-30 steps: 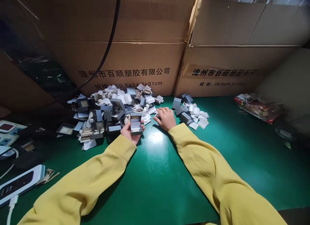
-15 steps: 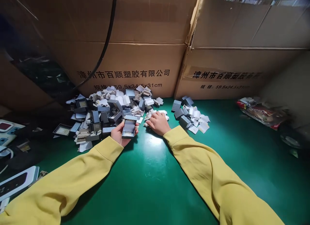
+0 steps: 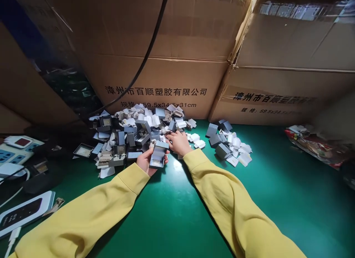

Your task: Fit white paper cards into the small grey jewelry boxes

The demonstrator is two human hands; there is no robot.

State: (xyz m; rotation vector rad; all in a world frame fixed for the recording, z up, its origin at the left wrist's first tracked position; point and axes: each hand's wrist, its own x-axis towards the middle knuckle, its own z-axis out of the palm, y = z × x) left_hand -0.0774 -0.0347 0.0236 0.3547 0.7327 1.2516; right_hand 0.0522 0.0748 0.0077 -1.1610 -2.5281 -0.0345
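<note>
My left hand [image 3: 145,161] is closed around a small grey-blue box [image 3: 158,154]. Its lid is raised, showing a pale lining, and something light-coloured lies in the base. Just beyond that box, my right hand [image 3: 179,143] reaches to the front edge of a heap of small grey boxes [image 3: 142,136] and white folded pieces [image 3: 138,111]. Its thumb and fingers look slightly apart at the heap, with the fingertips partly lost among the pieces. Several white pieces [image 3: 199,143] lie beside that hand on the green tabletop [image 3: 172,221].
A smaller group of grey boxes [image 3: 223,151] and white pieces [image 3: 239,146] lies to the right. Large cartons [image 3: 166,76] stand behind, with a black cable [image 3: 146,54] hanging in front. At left are a power strip [image 3: 19,150] and a white device [image 3: 26,210]; a plastic bag [image 3: 310,145] lies far right.
My right hand has left the loose white pieces and moved left to the heap, nearer the box in my left hand. The camera view has shifted, moving the scene rightward and slightly down.
</note>
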